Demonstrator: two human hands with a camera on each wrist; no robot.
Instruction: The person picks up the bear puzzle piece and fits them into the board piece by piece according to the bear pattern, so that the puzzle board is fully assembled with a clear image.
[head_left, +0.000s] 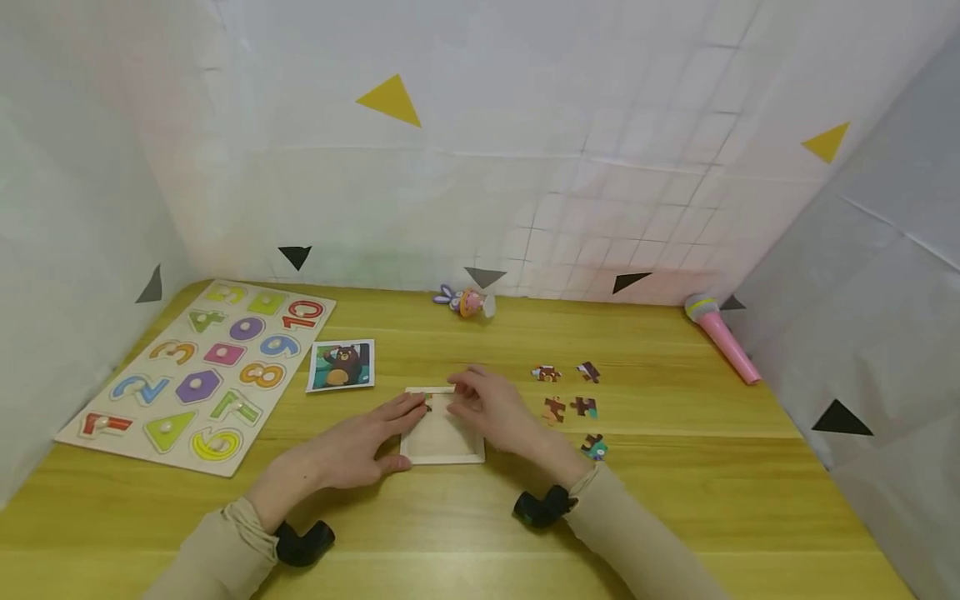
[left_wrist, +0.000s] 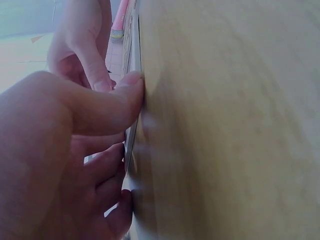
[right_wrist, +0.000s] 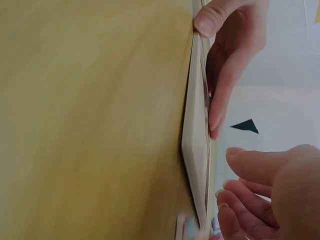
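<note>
The shallow wooden puzzle frame (head_left: 446,459) lies flat on the wood-grain table (head_left: 450,521) between the hands — nearly square, its long axis hard to tell — with its near rim running left to right and its sides pointing toward the back wall. The left hand (head_left: 360,446) rests on it, fingers straight and close together at the far left corner, thumb spread to the near left one; a jigsaw piece (head_left: 428,407) shows partly beneath. The right hand (head_left: 495,410) hovers over the far right, thumb apart from loosely bent fingers. Five loose pieces (head_left: 554,409) lie rightward.
</note>
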